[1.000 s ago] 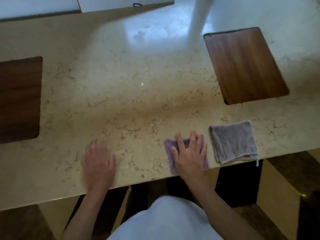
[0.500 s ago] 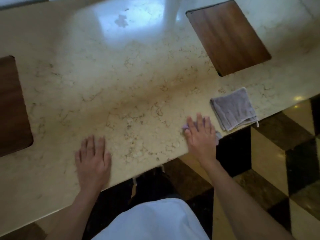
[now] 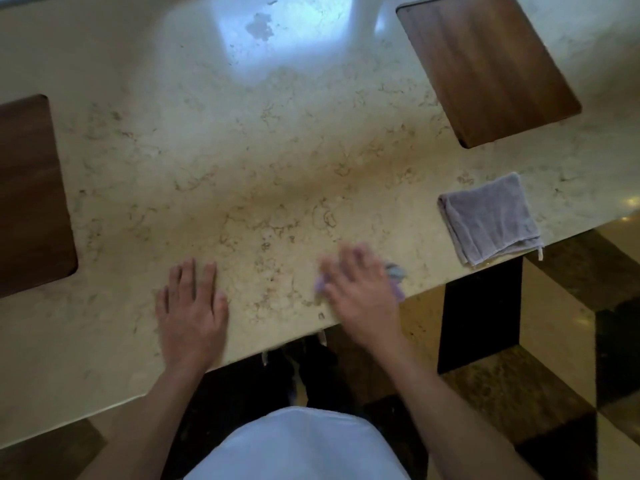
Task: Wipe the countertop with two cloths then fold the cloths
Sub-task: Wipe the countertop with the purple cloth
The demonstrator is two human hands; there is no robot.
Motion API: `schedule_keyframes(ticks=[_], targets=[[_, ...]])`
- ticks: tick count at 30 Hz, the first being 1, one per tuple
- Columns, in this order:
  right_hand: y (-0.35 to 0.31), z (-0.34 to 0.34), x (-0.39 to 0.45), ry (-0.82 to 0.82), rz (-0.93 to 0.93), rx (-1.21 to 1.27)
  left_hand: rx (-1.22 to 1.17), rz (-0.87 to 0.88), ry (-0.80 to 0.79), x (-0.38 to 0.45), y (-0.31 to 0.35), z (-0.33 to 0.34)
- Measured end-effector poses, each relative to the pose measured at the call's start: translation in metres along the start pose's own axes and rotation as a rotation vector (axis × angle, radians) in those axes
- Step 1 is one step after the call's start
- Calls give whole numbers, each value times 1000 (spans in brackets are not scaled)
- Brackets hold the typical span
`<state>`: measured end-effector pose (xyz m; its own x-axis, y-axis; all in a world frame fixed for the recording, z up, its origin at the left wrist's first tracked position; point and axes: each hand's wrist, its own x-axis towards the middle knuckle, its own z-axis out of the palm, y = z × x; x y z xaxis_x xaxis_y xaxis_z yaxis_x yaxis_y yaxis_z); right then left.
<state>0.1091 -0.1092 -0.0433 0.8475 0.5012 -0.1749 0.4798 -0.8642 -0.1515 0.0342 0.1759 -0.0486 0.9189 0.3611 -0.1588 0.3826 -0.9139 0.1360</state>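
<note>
My right hand (image 3: 360, 292) lies flat on a small purple cloth (image 3: 396, 277) at the near edge of the beige marble countertop (image 3: 242, 168). Only the cloth's corners show past my fingers and palm, and the hand is blurred by motion. A second, grey cloth (image 3: 490, 218) lies folded on the counter to the right, its corner at the edge with a small loop hanging off. My left hand (image 3: 190, 306) rests palm down on the bare stone with its fingers spread and nothing in it.
A brown wooden board (image 3: 485, 67) is set into the counter at the far right. Another brown board (image 3: 27, 199) lies at the left. The counter's near edge runs diagonally, with a chequered floor (image 3: 571, 358) below. Window glare falls on the far stone.
My right hand has slid the purple cloth first right, then back left along the near edge. My left hand has stayed flat on the stone. The view has tilted downwards.
</note>
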Motion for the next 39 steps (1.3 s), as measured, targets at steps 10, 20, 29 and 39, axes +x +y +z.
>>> schedule_keyframes(ticks=[10,20,29,39], targets=[[-106,8,22,38,334,110,-132,88,7,2,-17,-9],[-40,-9,6,54,761,63,-134,-233,118,-25,-190,-38],[-334,39,12,-86,-181,165,-102,-266,72,-34,-224,-25],[-179,15,61,75,671,86,-93,-252,111,-34,-225,-21]])
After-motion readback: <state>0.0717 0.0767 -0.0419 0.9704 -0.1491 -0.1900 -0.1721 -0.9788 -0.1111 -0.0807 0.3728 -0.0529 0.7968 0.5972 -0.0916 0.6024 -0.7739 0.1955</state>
